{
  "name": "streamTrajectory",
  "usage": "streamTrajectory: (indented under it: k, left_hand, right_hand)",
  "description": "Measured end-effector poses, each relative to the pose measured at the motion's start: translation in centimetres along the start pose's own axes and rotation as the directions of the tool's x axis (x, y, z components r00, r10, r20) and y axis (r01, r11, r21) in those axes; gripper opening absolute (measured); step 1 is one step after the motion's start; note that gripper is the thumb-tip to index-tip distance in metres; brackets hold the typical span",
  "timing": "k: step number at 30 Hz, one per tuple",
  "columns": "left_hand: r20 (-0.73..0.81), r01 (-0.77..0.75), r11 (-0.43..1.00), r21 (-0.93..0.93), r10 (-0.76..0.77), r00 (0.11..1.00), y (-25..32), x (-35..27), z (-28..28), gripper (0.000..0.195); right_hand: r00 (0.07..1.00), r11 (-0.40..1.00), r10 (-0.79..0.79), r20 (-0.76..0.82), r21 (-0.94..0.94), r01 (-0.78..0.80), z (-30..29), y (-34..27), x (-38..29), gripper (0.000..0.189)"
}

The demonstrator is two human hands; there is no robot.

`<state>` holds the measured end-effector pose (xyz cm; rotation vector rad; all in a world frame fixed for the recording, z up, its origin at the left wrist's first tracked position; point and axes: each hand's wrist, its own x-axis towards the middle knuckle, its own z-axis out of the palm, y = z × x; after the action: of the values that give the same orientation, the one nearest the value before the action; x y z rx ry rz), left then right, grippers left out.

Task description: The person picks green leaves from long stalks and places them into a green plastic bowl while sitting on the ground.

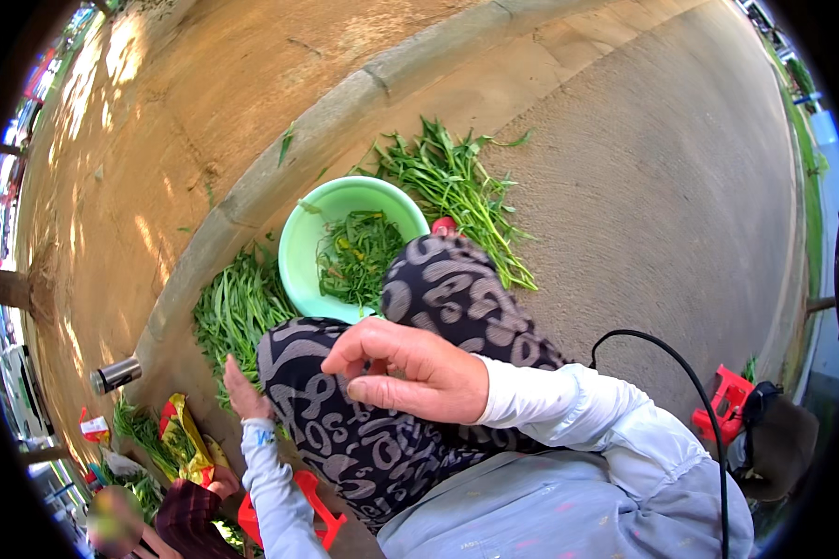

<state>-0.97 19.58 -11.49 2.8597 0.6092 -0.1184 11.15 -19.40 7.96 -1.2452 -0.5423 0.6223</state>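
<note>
Above my lap, my right hand (419,370) hangs with bent fingers, the thumb apart from them, and nothing visible in its grasp. My left hand (247,395) is beside my left knee, fingers stretched out, at the edge of a pile of long-leaved green vegetables (241,300). Between these greens and a second leafy bunch (454,182) stands a light green plastic basin (297,258). Loose leaves and stem pieces (363,255) lie inside it, a few of them yellow. My patterned trouser knees (440,279) cover part of the basin's near rim.
A concrete kerb (273,175) curves behind the basin. A metal cup or flask (117,376) lies near it at left. Another person's dark sleeve (189,520) is at lower left, near a yellow and red bag (185,440) with greens. Red plastic stools (723,405) stand at right and below my left arm.
</note>
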Motion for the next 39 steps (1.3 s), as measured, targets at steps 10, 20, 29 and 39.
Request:
streamTrajectory:
  k: [10,20,29,39]
  left_hand:
    - [0.021,-0.002,0.659,-0.752,0.027,0.999,19.2,-6.3,-12.3,0.051]
    - [-0.091,-0.033,0.811,-0.585,-0.025,0.996,20.8,-6.2,-11.2,0.047]
    - [-0.066,0.016,0.790,-0.613,-0.072,0.995,21.5,-5.2,-10.8,0.043]
    - [-0.066,0.052,0.824,-0.565,-0.108,0.992,22.4,-5.1,-11.1,0.043]
  right_hand:
    - [0.667,0.991,0.122,-0.735,0.056,-0.120,-18.8,11.8,-0.4,0.021]
    - [0.245,0.334,0.293,-0.924,-0.141,-0.932,-23.2,33.3,-12.2,0.050]
    - [0.310,0.556,0.283,-0.907,-0.109,-0.824,-23.2,35.3,-10.9,0.036]
    - [0.414,0.605,0.256,-0.873,-0.189,-0.773,-26.0,37.9,-11.1,0.019]
